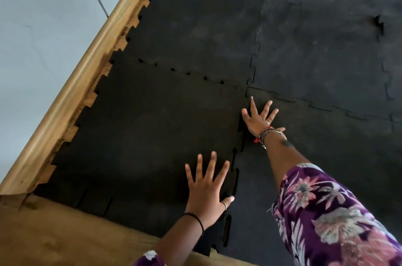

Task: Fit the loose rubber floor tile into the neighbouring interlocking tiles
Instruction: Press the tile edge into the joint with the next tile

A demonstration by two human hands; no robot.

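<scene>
Nearest the camera, a purple floral sleeve (339, 222) covers the outstretched right arm. At far left a pale wall (39, 26) meets a rounded wooden skirting (71, 91), and a wooden ledge (54, 233) runs along the near edge. Against these lies the loose tile (152, 124), black, matte and finely grained, its edges cut in jigsaw teeth; small gaps show along its far seam and its right-hand seam, so it looks only partly seated. The left hand (206, 189) lies flat on it near the right edge, fingers fully spread, gripping nothing. The right hand (260, 118), likewise splayed and empty, presses on the seam where the loose tile meets the neighbouring tiles (326, 48), which are dusty, scuffed and already locked together. The tile is probably dense, heavy and slightly flexible, with a grippy surface; it seems better worked by palm pressure along the toothed edges than by lifting.
</scene>
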